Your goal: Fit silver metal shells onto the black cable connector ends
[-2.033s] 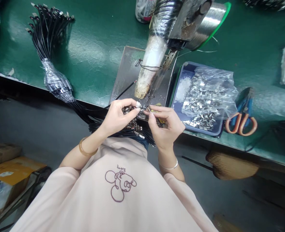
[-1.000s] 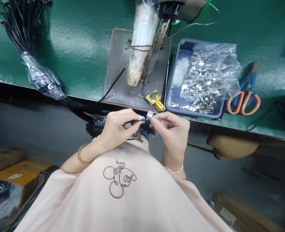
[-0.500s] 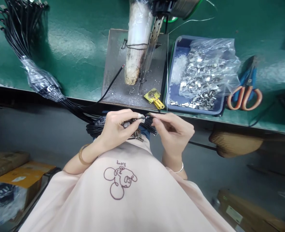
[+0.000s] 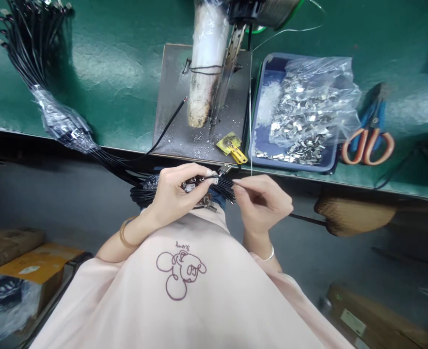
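Observation:
My left hand (image 4: 184,189) pinches a thin black cable between thumb and forefinger. At the cable's end, just past the fingertips, a small metal connector (image 4: 224,169) shows, with fine coloured wires behind it. My right hand (image 4: 263,199) is a little to the right, apart from the connector, its thumb and forefinger closed together; what they hold, if anything, I cannot make out. Under the hands, a bundle of black cables (image 4: 143,195) with metal ends lies across my lap.
On the green bench (image 4: 112,97) are a dusty grey board (image 4: 170,135), a soldering iron stand (image 4: 199,92), a yellow cutter (image 4: 236,151), a blue tray (image 4: 293,167) with bagged metal connector shells (image 4: 301,118), and orange-handled scissors (image 4: 368,145). A wrapped cable bundle (image 4: 64,121) hangs over the edge.
My right hand has drawn back slightly to the right from the connector, whose metal end now shows uncovered. My left hand stays in place, holding the cable.

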Tool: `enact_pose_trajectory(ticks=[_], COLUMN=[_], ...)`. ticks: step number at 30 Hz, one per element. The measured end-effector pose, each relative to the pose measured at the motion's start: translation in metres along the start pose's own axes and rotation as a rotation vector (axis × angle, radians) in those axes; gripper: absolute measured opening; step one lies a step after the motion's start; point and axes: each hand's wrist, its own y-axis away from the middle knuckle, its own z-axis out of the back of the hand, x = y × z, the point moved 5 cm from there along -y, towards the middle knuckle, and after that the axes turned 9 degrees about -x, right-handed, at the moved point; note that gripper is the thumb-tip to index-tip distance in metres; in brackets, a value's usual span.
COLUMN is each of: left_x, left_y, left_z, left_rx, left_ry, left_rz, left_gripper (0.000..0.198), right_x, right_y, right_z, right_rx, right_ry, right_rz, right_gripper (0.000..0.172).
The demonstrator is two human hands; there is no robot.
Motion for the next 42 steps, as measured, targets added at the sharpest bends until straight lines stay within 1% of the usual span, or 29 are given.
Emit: enact_pose_trajectory(ticks=[1, 3, 6, 10, 13, 20, 24, 26, 28, 29, 31, 32, 33, 34, 36, 38, 40, 42], left_x=[0.0, -0.001, -0.001, 0.0, 0.001, 0.004, 0.005, 0.006, 0.007, 0.008, 0.009, 0.009, 0.009, 0.008, 0.009, 0.01, 0.011, 0.013], left_y=[0.0, 0.0, 0.0, 0.001, 0.002, 0.005, 0.007, 0.008, 0.007, 0.006, 0.005, 0.004, 0.004, 0.004, 0.004, 0.004, 0.004, 0.003], left_z=[0.0, 0.0, -0.001, -0.002, -0.002, -0.005, -0.006, -0.007, -0.008, -0.007, -0.006, -0.006, -0.005, -0.005, -0.005, -0.005, -0.005, -0.004], left_rx=[-0.003, -0.001, 0.014, 0.026, 0.026, 0.039, 0.033, 0.046, 0.051, 0.047, 0.032, 0.027, 0.024, 0.023, 0.027, 0.042, 0.063, 0.083], left_ry=[0.004, 0.01, 0.008, 0.006, 0.02, 0.043, 0.044, 0.052, 0.067, 0.077, 0.1, 0.115, 0.131, 0.148, 0.176, 0.189, 0.195, 0.217], left_rz=[-0.003, -0.008, -0.004, -0.003, -0.019, 0.004, 0.003, 0.014, 0.033, 0.042, 0.054, 0.054, 0.053, 0.052, 0.064, 0.094, 0.128, 0.155], left_gripper=[0.004, 0.003, 0.003, 0.004, 0.006, 0.006, 0.008, 0.007, 0.006, 0.006, 0.005, 0.004, 0.004, 0.004, 0.005, 0.005, 0.004, 0.004], right_x=[-0.001, -0.001, 0.001, 0.003, 0.005, 0.013, 0.011, 0.01, 0.009, 0.008, 0.006, 0.005, 0.004, 0.003, 0.002, 0.002, 0.003, 0.003], right_y=[0.0, -0.002, -0.002, -0.001, 0.0, 0.002, 0.008, 0.011, 0.012, 0.011, 0.007, 0.004, 0.001, -0.002, -0.007, -0.01, -0.012, -0.014], right_z=[0.0, -0.003, -0.008, -0.011, -0.011, -0.008, -0.004, -0.002, 0.002, 0.004, 0.011, 0.013, 0.013, 0.013, 0.009, 0.004, 0.0, -0.004], right_rx=[-0.021, -0.002, 0.033, 0.032, 0.03, 0.082, 0.098, 0.099, 0.057, 0.009, -0.104, -0.144, -0.158, -0.146, -0.074, 0.003, 0.059, 0.091], right_ry=[0.006, 0.011, 0.026, 0.071, 0.11, 0.227, 0.237, 0.224, 0.218, 0.213, 0.197, 0.186, 0.173, 0.161, 0.143, 0.121, 0.079, 0.016], right_rz=[-0.033, -0.058, -0.043, 0.005, 0.081, 0.358, 0.411, 0.429, 0.443, 0.44, 0.392, 0.349, 0.301, 0.254, 0.179, 0.127, 0.08, 0.011], right_gripper=[0.01, 0.009, 0.009, 0.009, 0.012, 0.015, 0.02, 0.017, 0.006, 0.002, 0.006, 0.005, 0.004, 0.007, 0.016, 0.02, 0.018, 0.013])
